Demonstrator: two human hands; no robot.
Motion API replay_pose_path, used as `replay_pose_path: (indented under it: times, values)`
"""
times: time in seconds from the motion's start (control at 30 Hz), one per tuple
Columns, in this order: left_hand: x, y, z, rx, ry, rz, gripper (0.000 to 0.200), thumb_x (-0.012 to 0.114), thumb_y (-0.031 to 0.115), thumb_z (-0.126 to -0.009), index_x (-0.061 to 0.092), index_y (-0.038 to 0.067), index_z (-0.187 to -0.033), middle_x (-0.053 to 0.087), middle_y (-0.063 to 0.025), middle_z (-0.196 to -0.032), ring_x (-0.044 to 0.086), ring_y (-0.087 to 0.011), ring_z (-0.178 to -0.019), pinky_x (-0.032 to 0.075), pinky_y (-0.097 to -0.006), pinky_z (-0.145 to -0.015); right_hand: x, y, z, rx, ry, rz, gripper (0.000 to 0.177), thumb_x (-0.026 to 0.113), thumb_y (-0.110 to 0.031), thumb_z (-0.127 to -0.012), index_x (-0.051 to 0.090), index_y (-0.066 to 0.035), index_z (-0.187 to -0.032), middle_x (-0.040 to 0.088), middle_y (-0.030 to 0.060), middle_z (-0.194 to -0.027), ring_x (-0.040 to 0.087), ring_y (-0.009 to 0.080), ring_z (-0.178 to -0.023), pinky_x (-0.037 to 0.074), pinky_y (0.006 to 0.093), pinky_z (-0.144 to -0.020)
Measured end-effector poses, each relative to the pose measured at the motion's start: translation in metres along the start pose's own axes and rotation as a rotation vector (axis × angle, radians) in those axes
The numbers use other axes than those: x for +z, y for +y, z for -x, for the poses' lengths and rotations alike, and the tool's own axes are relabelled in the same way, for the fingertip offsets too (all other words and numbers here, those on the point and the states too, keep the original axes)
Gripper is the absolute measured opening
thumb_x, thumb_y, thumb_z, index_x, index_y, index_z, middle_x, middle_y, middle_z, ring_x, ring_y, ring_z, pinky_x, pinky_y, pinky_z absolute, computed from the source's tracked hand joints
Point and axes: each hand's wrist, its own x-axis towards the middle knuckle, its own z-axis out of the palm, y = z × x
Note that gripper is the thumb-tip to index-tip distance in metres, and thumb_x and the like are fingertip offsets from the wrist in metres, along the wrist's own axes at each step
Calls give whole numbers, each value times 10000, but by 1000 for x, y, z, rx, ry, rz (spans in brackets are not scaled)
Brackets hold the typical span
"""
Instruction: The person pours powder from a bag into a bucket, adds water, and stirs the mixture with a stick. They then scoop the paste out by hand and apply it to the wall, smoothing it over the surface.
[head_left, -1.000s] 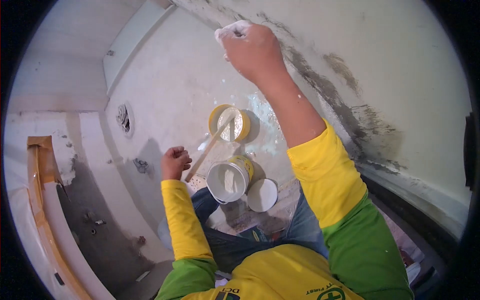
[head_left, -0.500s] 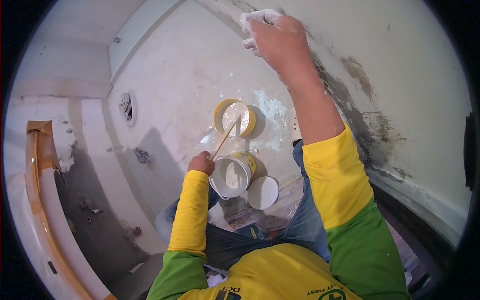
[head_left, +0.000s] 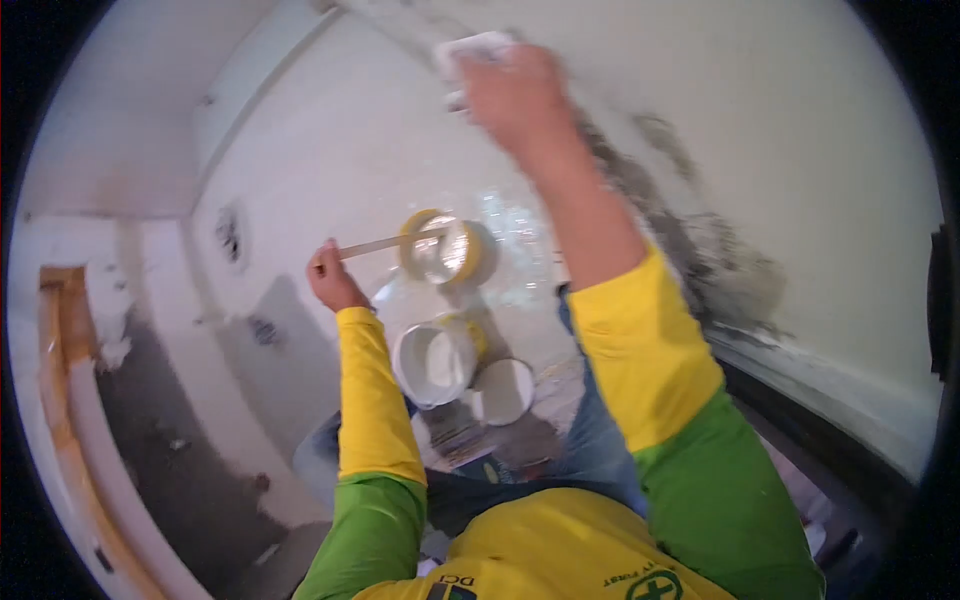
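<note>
Two containers: a white bucket [head_left: 408, 372] of pale material [head_left: 440, 360], lid [head_left: 504, 392] at its 4 o'clock, and, at its 12 o'clock, a yellow tub [head_left: 408, 250] of wet mix [head_left: 452, 258]. My left hand [head_left: 333, 280] grips a flat stick [head_left: 375, 246] reaching into the tub; I can't tell how wide my whitened right hand [head_left: 508, 88] is.

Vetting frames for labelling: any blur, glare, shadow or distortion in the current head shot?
All head view: fisheye bowing with dark corners; overall softness, likely motion, smearing right hand and wall stain; bright glare on liquid in yellow tub and on wet floor patch; dark shadow just right of the tub; whitish stuff at the right fingers too blurred to identify.
</note>
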Motion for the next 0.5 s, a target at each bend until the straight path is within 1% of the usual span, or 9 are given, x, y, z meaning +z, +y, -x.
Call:
replay_pose_path:
  times: [0.03, 0.07, 0.1, 0.13, 0.17, 0.27, 0.3, 0.37, 0.5]
  values:
    - [4, -39, -20, 11, 10, 153, 210, 667, 210, -844, 595, 39, -943, 622, -56, -927, 574, -145, -867, 457, -303, -775, 1, 9, -2, -209, 11, 186, 264, 551, -240, -756, 671, -8, -797, 652, 231, -827, 640, 376, -828, 504, 417, -761]
    - [-8, -103, -59, 197, -98, -148, 248, 639, 253, -850, 580, 34, -953, 619, -66, -924, 578, -170, -858, 462, -339, -783, -5, -13, -2, 215, -84, -13, 253, 552, -225, -740, 659, 3, -754, 641, 245, -801, 637, 386, -805, 505, 438, -751]
    - [29, -78, -41, -158, 67, 171, 289, 624, 292, -849, 567, 25, -941, 618, -87, -903, 580, -197, -849, 467, -360, -773, -3, -13, 2, 169, -34, -79, 252, 563, -221, -733, 655, 13, -737, 633, 251, -773, 633, 394, -786, 505, 452, -744]
    - [56, -64, -25, -272, 200, 220, 334, 641, 323, -833, 567, 15, -940, 608, -102, -864, 573, -212, -824, 468, -382, -741, -2, -13, 3, 168, -4, 27, 243, 564, -209, -741, 648, 19, -724, 626, 262, -769, 629, 401, -795, 502, 455, -744]
    - [73, -55, -8, -363, 204, 200, 332, 638, 339, -835, 559, 18, -862, 588, -110, -788, 558, -214, -747, 462, -383, -698, 0, -15, 5, 166, 20, -1, 239, 567, -205, -744, 645, 20, -721, 625, 262, -766, 628, 403, -790, 504, 450, -737]
    - [91, -36, 36, -240, 19, 89, 366, 617, 316, -856, 491, 55, -633, 527, -84, -608, 502, -176, -599, 440, -329, -631, -10, -33, 12, 193, 27, -81, 233, 569, -200, -749, 640, 19, -716, 620, 263, -758, 625, 410, -773, 507, 444, -722]
    - [77, -46, 43, -247, 22, 94, 366, 617, 316, -856, 491, 55, -633, 527, -84, -608, 502, -176, -599, 440, -329, -631, -9, -37, 13, 242, 7, -171, 230, 568, -199, -752, 638, 17, -715, 616, 264, -752, 622, 416, -762, 508, 444, -714]
    - [42, -70, 47, -79, -333, 107, 376, 605, 275, -872, 490, 53, -591, 524, -72, -592, 492, -156, -586, 433, -314, -613, -1, -30, 12, 199, 37, -136, 231, 565, -197, -751, 638, 17, -707, 612, 265, -737, 620, 419, -746, 507, 445, -704]
    - [-9, -50, 9, -72, -445, -114, 367, 616, 269, -875, 527, 35, -606, 529, -69, -596, 508, -153, -561, 445, -317, -594, 2, -25, 8, 104, 9, -72, 245, 555, -197, -749, 636, 24, -682, 600, 274, -712, 614, 425, -729, 503, 456, -690]
